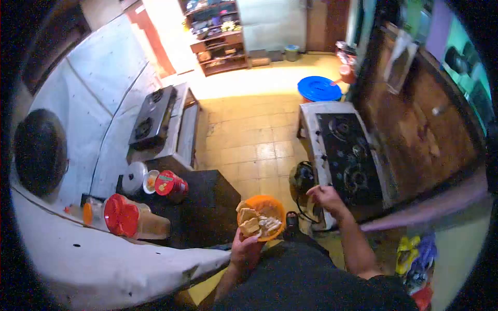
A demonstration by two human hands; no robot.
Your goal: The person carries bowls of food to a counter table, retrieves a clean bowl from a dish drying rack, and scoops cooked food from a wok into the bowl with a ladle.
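Observation:
My left hand (246, 251) grips the near left rim of an orange bowl (281, 208), held in front of my body. Tan, block-like food pieces (250, 222) are heaped on the bowl's left side, close to my fingers. White strips (270, 225) lie beside them in the bowl. Out to the right, my right hand (326, 198) hovers by the front edge of a gas stove (348, 155), fingers loosely bent and partly apart, with nothing visible in them. Just left of that hand is a dark, rounded pot or kettle (302, 179).
On the left, a dark table (207, 199) bears a red-labelled tub (171, 185), a metal lid (135, 177) and red-lidded containers (122, 214). Beyond stands a second stove (153, 116). A blue-lidded bucket (319, 88) is past the right stove. Tiled floor (249, 132) runs between.

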